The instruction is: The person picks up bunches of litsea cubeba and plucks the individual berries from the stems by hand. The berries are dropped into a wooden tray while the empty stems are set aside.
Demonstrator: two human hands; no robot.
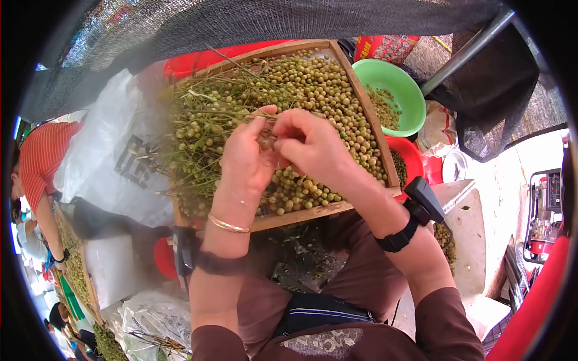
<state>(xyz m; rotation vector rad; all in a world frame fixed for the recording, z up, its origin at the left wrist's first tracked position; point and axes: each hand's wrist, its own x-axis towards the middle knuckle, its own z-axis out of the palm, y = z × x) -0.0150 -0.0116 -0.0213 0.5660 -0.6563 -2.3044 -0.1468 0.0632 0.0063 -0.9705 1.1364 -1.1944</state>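
Note:
My left hand point(248, 155) is closed with curled fingers around a thin green stem point(238, 112) above a wooden-framed tray point(368, 114). Right beside it, my right hand point(313, 144) is closed in a pinch, its fingertips almost meeting the left ones. What lies between those fingertips is hidden. Small round green-brown fruits point(328, 90) fill the tray below both hands. On its left side, a tangle of leafy green stems point(201, 99) still bears fruits.
A green basin point(415, 99) with some fruits stands beyond the tray's right corner, above a red basin point(412, 159). White plastic bags point(114, 150) lie at left, near a person in a striped shirt point(45, 156). Dark netting point(241, 24) hangs overhead, and a metal pole point(466, 54) slants at right.

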